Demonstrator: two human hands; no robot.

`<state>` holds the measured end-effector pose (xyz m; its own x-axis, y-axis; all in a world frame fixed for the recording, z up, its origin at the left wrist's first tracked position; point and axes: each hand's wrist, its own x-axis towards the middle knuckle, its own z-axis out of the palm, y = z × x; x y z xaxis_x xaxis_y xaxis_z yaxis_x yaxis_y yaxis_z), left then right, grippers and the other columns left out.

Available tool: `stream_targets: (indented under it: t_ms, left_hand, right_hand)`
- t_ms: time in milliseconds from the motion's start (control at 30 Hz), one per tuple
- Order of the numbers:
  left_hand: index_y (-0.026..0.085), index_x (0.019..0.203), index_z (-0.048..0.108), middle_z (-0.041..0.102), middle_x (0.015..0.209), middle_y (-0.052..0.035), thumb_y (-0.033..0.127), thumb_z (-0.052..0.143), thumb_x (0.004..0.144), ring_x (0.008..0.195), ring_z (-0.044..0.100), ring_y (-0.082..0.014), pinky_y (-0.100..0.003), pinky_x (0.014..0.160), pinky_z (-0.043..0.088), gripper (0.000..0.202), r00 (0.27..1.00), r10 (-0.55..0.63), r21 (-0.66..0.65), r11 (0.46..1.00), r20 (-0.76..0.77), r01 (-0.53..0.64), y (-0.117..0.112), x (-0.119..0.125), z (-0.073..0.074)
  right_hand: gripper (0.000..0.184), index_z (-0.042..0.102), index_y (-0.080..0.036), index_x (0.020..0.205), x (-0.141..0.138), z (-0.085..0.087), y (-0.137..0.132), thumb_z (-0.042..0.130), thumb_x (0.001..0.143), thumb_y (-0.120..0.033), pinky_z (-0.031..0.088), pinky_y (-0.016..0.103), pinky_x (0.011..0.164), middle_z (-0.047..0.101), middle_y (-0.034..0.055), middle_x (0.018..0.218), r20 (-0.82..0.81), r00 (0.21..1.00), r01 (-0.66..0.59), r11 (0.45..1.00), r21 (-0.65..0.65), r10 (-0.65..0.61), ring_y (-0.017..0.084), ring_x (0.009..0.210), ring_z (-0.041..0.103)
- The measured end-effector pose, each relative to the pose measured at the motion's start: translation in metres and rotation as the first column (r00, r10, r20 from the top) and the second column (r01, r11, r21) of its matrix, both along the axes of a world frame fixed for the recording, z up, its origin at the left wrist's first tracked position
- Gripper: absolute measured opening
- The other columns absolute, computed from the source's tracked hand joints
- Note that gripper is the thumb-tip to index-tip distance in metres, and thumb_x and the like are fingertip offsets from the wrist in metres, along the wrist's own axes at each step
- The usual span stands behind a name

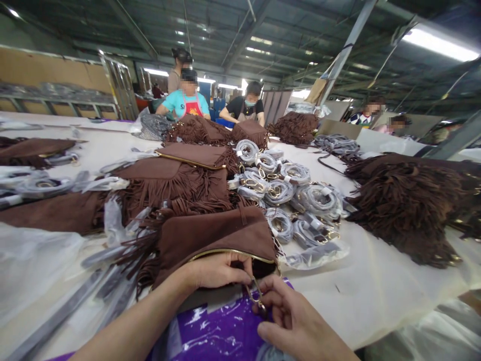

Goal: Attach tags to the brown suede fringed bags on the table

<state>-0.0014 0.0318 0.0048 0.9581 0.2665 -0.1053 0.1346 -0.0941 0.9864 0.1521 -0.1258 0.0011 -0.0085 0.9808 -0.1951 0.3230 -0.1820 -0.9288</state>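
A brown fringed bag (221,233) lies in front of me, its gold zipper (229,250) undone along the near edge. My left hand (223,269) is closed in a pinch at the right end of that opening, by the upper end of a gold metal clasp (256,291). Just to the right, my right hand (283,313) has its fingers curled around the clasp's lower end, where a dark strap end shows. Exactly what the left fingertips grip is partly hidden. Under both hands lies a shiny purple plastic sheet (218,331), with a grey wrapped coil (274,352) at the bottom edge.
Coiled straps in grey wrapping (317,199) with gold hooks are heaped right of the bag. More brown bags (150,173) are stacked behind and left. A large fringed pile (409,205) covers the table's right side. Several people work beyond the table (376,281).
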Motion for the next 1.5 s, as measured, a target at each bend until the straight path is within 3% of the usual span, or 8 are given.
stream_targets:
  t_ms: [133,200,433,600,733,900,1200,1500]
  left_hand:
    - [0.018,0.072,0.057,0.057,0.073,0.0032,0.026,0.059,0.074,0.072,0.049,-0.0137,-0.023,0.071,0.037,0.009,1.000,0.005,0.013,1.000,0.006,-0.005,-0.001,0.001,0.003]
    - [0.019,0.073,0.055,0.052,0.070,0.0045,0.027,0.057,0.076,0.067,0.044,-0.0125,-0.023,0.066,0.035,0.009,1.000,0.023,0.029,0.999,-0.013,-0.023,-0.001,0.000,0.007]
    - [0.021,0.079,0.047,0.062,0.074,0.0018,0.032,0.050,0.082,0.063,0.046,-0.0133,-0.024,0.058,0.031,0.012,1.000,0.019,-0.075,0.997,-0.022,-0.020,-0.005,0.001,0.007]
    - [0.021,0.073,0.048,0.055,0.063,0.0047,0.022,0.054,0.074,0.065,0.052,-0.0140,-0.024,0.067,0.039,0.005,0.998,-0.070,-0.095,0.993,-0.001,0.070,-0.008,0.002,0.003]
    - [0.020,0.073,0.052,0.056,0.065,0.0041,0.021,0.056,0.070,0.059,0.049,-0.0131,-0.024,0.060,0.040,0.005,0.990,-0.128,-0.100,0.988,-0.054,0.122,-0.011,0.003,0.003]
    - [0.018,0.068,0.057,0.058,0.072,0.0025,0.020,0.057,0.068,0.071,0.051,-0.0139,-0.024,0.069,0.041,0.002,1.000,-0.012,0.034,0.999,0.012,0.012,-0.013,0.007,0.000]
    - [0.017,0.066,0.056,0.056,0.063,0.0032,0.020,0.058,0.061,0.064,0.051,-0.0140,-0.026,0.065,0.042,0.006,0.995,0.099,-0.178,0.980,0.019,-0.094,-0.031,0.015,-0.008]
    - [0.017,0.069,0.055,0.056,0.064,0.0035,0.024,0.060,0.065,0.064,0.052,-0.0134,-0.026,0.066,0.043,0.008,0.989,0.148,-0.184,0.972,0.005,-0.145,-0.029,0.015,-0.008]
  right_hand:
    - [0.006,0.056,-0.021,0.082,0.002,-0.013,-0.003,0.056,0.076,-0.022,0.026,0.023,0.049,0.050,-0.0060,0.062,0.089,0.996,0.024,0.999,0.036,-0.027,0.012,0.053,0.040]
    - [0.007,0.058,-0.020,0.081,0.006,-0.021,-0.003,0.055,0.079,-0.027,0.028,0.024,0.051,0.048,-0.0053,0.062,0.096,0.992,0.071,0.995,0.065,-0.077,0.013,0.055,0.042]
    - [0.015,0.061,-0.020,0.089,0.024,-0.033,0.000,0.056,0.088,-0.034,0.035,0.024,0.056,0.057,-0.0016,0.071,0.043,0.991,0.121,0.985,0.122,-0.127,0.016,0.063,0.049]
    - [0.018,0.062,-0.020,0.088,0.023,-0.036,-0.002,0.061,0.088,-0.038,0.035,0.023,0.057,0.062,-0.0010,0.072,-0.100,0.974,0.218,0.962,0.164,-0.204,0.015,0.064,0.051]
    - [0.024,0.064,-0.020,0.091,0.019,-0.036,-0.004,0.065,0.088,-0.044,0.038,0.024,0.060,0.065,0.0004,0.075,-0.150,0.963,0.250,0.947,0.201,-0.222,0.017,0.069,0.055]
    - [0.029,0.067,-0.020,0.092,0.017,-0.035,-0.005,0.072,0.083,-0.046,0.038,0.023,0.059,0.067,0.0013,0.078,-0.216,0.950,0.267,0.945,0.188,-0.226,0.016,0.067,0.055]
    - [0.032,0.067,-0.020,0.087,0.013,-0.037,-0.004,0.086,0.068,-0.036,0.036,0.021,0.054,0.062,-0.0035,0.069,-0.282,0.911,0.357,0.919,0.168,-0.302,0.012,0.060,0.051]
    - [0.045,0.061,-0.019,0.072,0.005,-0.022,-0.004,0.072,0.078,-0.063,0.034,0.022,0.052,0.046,-0.0060,0.059,-0.261,0.899,0.396,0.907,0.146,-0.351,0.012,0.055,0.040]
